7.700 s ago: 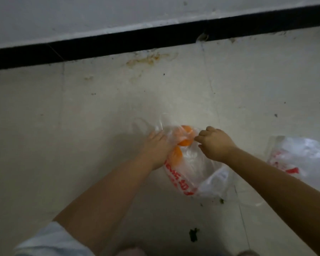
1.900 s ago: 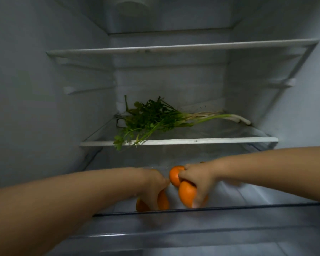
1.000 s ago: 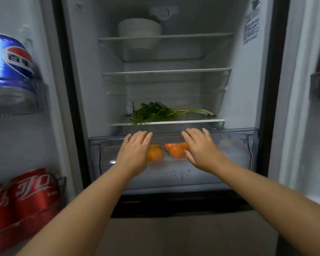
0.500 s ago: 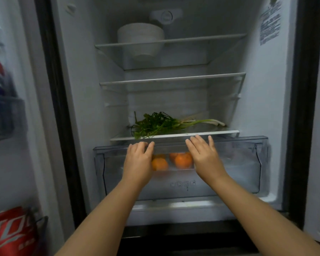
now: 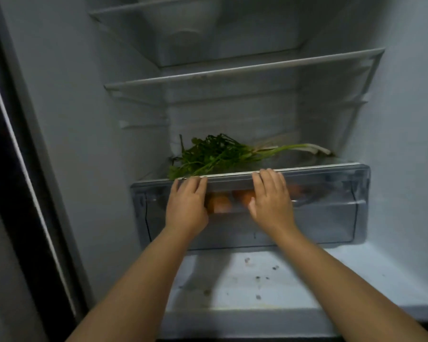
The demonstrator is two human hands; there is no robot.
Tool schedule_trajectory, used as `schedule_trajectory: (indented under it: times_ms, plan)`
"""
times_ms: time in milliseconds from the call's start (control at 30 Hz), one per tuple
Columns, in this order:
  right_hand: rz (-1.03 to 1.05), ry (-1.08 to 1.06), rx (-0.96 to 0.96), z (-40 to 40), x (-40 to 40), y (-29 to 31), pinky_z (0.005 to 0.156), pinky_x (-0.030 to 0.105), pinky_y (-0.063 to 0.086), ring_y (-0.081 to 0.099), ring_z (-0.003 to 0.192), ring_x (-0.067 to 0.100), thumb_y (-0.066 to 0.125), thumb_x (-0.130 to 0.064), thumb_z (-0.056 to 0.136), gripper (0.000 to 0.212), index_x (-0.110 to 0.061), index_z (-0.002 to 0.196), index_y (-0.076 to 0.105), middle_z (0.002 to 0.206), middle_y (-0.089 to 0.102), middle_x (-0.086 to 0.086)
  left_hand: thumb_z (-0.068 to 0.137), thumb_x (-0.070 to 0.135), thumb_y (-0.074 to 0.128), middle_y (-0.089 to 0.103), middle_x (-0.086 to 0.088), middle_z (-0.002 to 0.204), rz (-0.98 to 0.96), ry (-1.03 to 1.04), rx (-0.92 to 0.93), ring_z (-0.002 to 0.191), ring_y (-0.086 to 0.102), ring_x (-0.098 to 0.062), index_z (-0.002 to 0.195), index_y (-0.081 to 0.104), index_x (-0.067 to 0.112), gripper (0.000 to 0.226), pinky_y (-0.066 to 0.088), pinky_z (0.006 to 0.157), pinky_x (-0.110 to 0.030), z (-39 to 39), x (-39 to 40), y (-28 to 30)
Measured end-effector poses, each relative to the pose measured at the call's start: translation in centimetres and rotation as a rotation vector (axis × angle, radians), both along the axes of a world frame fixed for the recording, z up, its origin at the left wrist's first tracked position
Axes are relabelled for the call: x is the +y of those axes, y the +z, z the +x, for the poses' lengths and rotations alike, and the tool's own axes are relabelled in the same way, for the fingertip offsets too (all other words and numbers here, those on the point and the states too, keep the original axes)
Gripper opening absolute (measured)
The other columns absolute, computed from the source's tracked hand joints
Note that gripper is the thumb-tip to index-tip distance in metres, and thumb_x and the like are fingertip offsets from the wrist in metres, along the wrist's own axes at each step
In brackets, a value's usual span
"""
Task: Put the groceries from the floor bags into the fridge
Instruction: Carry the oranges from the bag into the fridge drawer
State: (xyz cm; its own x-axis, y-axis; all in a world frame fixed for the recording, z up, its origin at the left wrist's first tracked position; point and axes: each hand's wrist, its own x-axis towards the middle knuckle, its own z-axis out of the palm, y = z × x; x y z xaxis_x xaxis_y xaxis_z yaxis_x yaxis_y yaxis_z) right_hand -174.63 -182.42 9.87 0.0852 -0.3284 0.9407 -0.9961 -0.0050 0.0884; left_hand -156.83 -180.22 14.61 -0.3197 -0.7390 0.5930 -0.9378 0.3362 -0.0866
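Note:
The clear crisper drawer (image 5: 331, 206) sits pushed into the bottom of the open fridge. Both palms lie flat against its front: my left hand (image 5: 187, 204) left of centre, my right hand (image 5: 269, 198) just right of centre, fingers straight and reaching the top rim. Between and behind the hands, orange fruits (image 5: 219, 203) show through the plastic. A bunch of green herbs (image 5: 215, 155) lies on the glass shelf right above the drawer.
Two glass shelves (image 5: 245, 70) run across higher up, with a white bowl (image 5: 183, 33) dimly seen on the upper one. The fridge floor (image 5: 257, 280) below the drawer is speckled with dirt. The dark door frame (image 5: 22, 193) stands at left.
The oranges went from the floor bag into the drawer. Both hands have pushed the drawer in until its front sits flush under the herb shelf, and my view has come closer.

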Motion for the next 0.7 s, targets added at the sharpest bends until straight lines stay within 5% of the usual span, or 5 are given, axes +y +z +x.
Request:
schedule_trajectory:
  times_ms: [167, 267, 400, 533, 700]
  plan:
    - [-0.089, 0.014, 0.018, -0.4, 0.1, -0.4, 0.102, 0.043, 0.025, 0.038, 0.111, 0.032, 0.038, -0.021, 0.067, 0.053, 0.002, 0.114, 0.045, 0.107, 0.066, 0.026, 0.092, 0.014, 0.045, 0.013, 0.001, 0.159, 0.066, -0.002, 0.0, 0.147, 0.011, -0.016, 0.151, 0.012, 0.015, 0.067, 0.005, 0.12, -0.038, 0.8, 0.4, -0.1]
    - [0.027, 0.007, 0.011, -0.2, 1.4, 0.2, 0.098, 0.049, 0.044, 0.057, 0.11, 0.04, 0.061, -0.014, 0.058, 0.057, 0.006, 0.111, 0.057, 0.108, 0.066, 0.027, 0.086, 0.008, 0.051, 0.035, -0.012, 0.149, 0.065, 0.02, 0.047, 0.14, 0.031, -0.025, 0.137, 0.043, 0.004, 0.052, 0.027, 0.112, -0.043, 2.1, 2.4, -0.5]
    - [0.187, 0.061, 0.018, 1.7, 4.6, 1.2, 0.079, 0.06, 0.049, 0.066, 0.099, 0.042, 0.08, -0.006, 0.043, 0.063, 0.007, 0.102, 0.066, 0.104, 0.068, 0.026, 0.055, 0.003, 0.055, 0.068, -0.021, 0.085, -0.018, 0.09, 0.006, 0.075, 0.068, -0.038, 0.073, 0.069, -0.003, 0.023, 0.055, 0.058, -0.041, 6.5, 6.5, 0.3]
    - [0.202, 0.265, 0.02, 7.3, 9.3, 1.3, 0.079, 0.063, 0.047, 0.066, 0.097, 0.044, 0.076, -0.004, 0.047, 0.051, 0.007, 0.096, 0.067, 0.101, 0.069, 0.026, 0.085, 0.007, 0.047, 0.052, -0.019, 0.125, -0.001, 0.224, 0.152, 0.117, 0.049, -0.034, 0.11, 0.06, -0.005, 0.03, 0.044, 0.089, -0.038, 10.4, 12.8, 2.4]
    - [0.276, 0.481, -0.123, 14.9, 17.2, 1.7, 0.096, 0.055, 0.043, 0.062, 0.107, 0.04, 0.057, -0.009, 0.067, 0.033, 0.005, 0.095, 0.067, 0.107, 0.068, 0.024, 0.089, 0.01, 0.045, 0.052, -0.018, 0.123, -0.069, 0.193, 0.286, 0.113, 0.052, -0.035, 0.11, 0.061, 0.0, 0.028, 0.045, 0.091, -0.038, 15.5, 21.5, 5.8]
